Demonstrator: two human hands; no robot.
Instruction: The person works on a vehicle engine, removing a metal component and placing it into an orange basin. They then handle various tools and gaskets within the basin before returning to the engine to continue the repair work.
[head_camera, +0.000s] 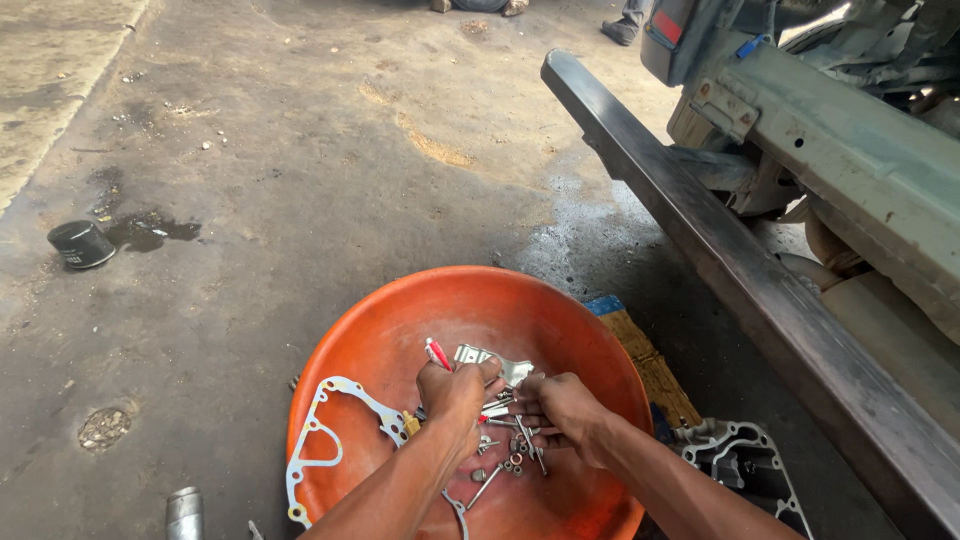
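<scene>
We had both hands down in the orange basin (400, 330), which sat on the stained concrete floor (300, 170). Our left hand (455, 392) was closed around a red-handled tool (438, 353), its tip sticking up past the knuckles, and the fingers also pressed on a flat metal bracket (495, 362) just behind. Our right hand (562, 405) was curled over a bunch of bolts (522, 432), pinching a few between fingers and thumb; exactly how many, we couldn't tell. Loose bolts, nuts and washers (505, 466) lay in the basin bottom right under and between the two hands. A thin pale gasket (330, 425) leaned against the basin's left inner wall, touching our left forearm area. Right of the basin, a grey metal engine cover (735, 455) lay on the floor, near a wooden block (650, 365) tucked against the basin rim. A dark steel beam (700, 220) ran diagonally past on the right, with the vehicle underside (860, 150) beyond it. Far left, a black oil filter (80, 243) stood by a dark spill (150, 230), well apart from the basin. A small metal cylinder (184, 513) lay at the bottom edge, left of the basin.
</scene>
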